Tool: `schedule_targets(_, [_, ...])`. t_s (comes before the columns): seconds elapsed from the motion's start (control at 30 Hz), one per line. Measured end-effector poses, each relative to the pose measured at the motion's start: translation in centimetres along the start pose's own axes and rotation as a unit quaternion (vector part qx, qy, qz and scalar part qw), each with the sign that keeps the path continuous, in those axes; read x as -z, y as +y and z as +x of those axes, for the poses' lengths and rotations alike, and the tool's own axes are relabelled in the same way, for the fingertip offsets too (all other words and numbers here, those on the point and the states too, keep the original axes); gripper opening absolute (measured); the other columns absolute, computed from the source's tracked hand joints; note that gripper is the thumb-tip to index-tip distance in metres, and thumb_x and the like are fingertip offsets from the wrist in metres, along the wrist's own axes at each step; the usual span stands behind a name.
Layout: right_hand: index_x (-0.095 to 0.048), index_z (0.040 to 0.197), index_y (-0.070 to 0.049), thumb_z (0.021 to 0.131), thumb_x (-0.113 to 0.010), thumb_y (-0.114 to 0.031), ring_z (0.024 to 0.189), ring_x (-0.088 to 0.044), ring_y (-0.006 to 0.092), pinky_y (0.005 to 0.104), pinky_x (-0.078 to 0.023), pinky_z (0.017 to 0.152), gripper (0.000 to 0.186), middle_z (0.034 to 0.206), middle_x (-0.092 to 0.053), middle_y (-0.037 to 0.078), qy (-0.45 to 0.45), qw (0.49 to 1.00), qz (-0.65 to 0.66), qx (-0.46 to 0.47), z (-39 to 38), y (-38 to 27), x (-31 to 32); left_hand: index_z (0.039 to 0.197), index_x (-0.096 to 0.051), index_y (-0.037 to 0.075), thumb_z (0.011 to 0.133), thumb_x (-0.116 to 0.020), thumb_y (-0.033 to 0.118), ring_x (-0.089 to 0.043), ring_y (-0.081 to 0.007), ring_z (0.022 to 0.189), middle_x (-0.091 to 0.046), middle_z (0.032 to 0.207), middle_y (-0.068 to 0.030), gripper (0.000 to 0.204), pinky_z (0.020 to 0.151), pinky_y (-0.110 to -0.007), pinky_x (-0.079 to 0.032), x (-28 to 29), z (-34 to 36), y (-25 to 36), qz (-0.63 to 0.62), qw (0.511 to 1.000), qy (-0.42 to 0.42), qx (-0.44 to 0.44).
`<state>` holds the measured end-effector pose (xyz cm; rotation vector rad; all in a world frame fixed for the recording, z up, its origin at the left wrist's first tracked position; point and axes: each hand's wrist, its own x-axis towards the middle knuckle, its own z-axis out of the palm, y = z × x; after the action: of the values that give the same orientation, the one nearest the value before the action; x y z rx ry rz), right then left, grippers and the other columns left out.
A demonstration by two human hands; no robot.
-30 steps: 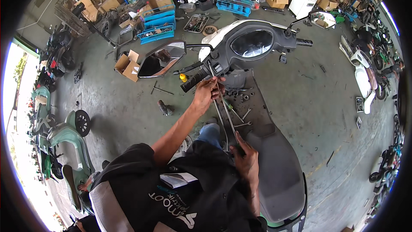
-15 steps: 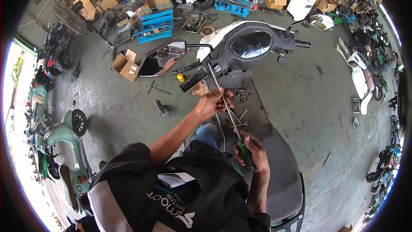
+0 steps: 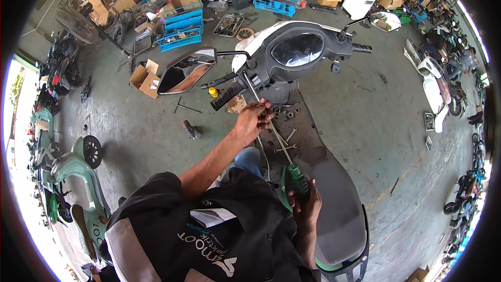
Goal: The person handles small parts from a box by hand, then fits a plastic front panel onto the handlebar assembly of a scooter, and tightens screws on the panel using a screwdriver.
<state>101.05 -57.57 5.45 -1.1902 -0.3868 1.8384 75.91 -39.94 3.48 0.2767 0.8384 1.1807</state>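
A long screwdriver [image 3: 297, 178] with a green handle slants across the scooter's footboard [image 3: 305, 125]. Its thin shaft runs up to the scooter's left handlebar, where the tip meets the area by the switch housing [image 3: 255, 79]. My left hand [image 3: 252, 121] is closed around the upper shaft. At the butt of the handle is my right hand [image 3: 309, 203], its fingers curled against the lower end and most of the green grip showing above them. Beneath the shaft lie wrenches [image 3: 286, 148] and several round metal parts [image 3: 290, 114].
The scooter's seat [image 3: 334, 203] is right of my body, and its left mirror [image 3: 188, 70] juts out beyond the handlebar. A T-handle wrench [image 3: 187, 108] and a cardboard box [image 3: 145, 79] are on the floor at left. Blue toolboxes [image 3: 180, 28] stand farther off.
My right hand has slid down toward the butt of the handle, uncovering more green grip. My left hand stays on the shaft. The whole view has shifted slightly.
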Motion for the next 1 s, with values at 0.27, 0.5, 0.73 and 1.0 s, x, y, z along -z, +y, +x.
schedule_targets(0.27, [-0.035,0.15,-0.005,0.102,-0.056,-0.048,0.074,-0.066,0.0203,0.027,-0.052,0.058,0.068,0.11,-0.062,0.018,0.12,0.749,-0.506,0.412,0.3,1.8,2.1,0.097,-0.051,0.02,0.106,-0.041,0.012,-0.045,-0.0067,0.067,-0.051,0.085,0.0074,0.015,0.052,-0.023,-0.031,-0.3,0.4,0.9,0.015,1.0,0.007,-0.003])
schedule_targets(0.5, [-0.042,0.146,-0.003,0.102,-0.058,-0.045,0.071,-0.057,0.0107,0.0249,-0.045,0.068,0.063,0.088,-0.06,0.007,0.146,0.804,-0.357,0.452,-0.1,1.2,-2.2,0.096,-0.053,0.019,0.106,-0.043,0.015,-0.045,-0.006,0.065,-0.049,0.08,0.0075,0.015,0.051,-0.022,-0.029,-0.5,0.7,1.3,0.009,1.0,0.022,0.003])
schedule_targets(0.73, [-0.042,0.144,0.0,0.099,-0.064,-0.041,0.07,-0.057,0.0107,0.0249,-0.044,0.064,0.065,0.088,-0.064,0.009,0.025,0.999,-0.041,-0.016,-0.3,-1.4,-1.3,0.096,-0.054,0.019,0.105,-0.043,0.013,-0.047,-0.0066,0.065,-0.049,0.079,0.0062,0.015,0.049,-0.023,-0.028,-1.2,0.8,1.9,-0.022,0.998,0.057,-0.014])
schedule_targets(1.0, [-0.028,0.152,-0.001,0.102,-0.051,-0.055,0.062,-0.061,0.0195,0.0292,-0.048,0.056,0.076,0.082,-0.062,0.012,0.042,0.989,-0.099,0.098,-1.1,-0.1,-1.1,0.096,-0.055,0.018,0.105,-0.045,0.013,-0.047,-0.0062,0.062,-0.051,0.077,0.0065,0.014,0.048,-0.022,-0.028,0.5,1.8,2.1,-0.049,0.997,0.055,-0.006])
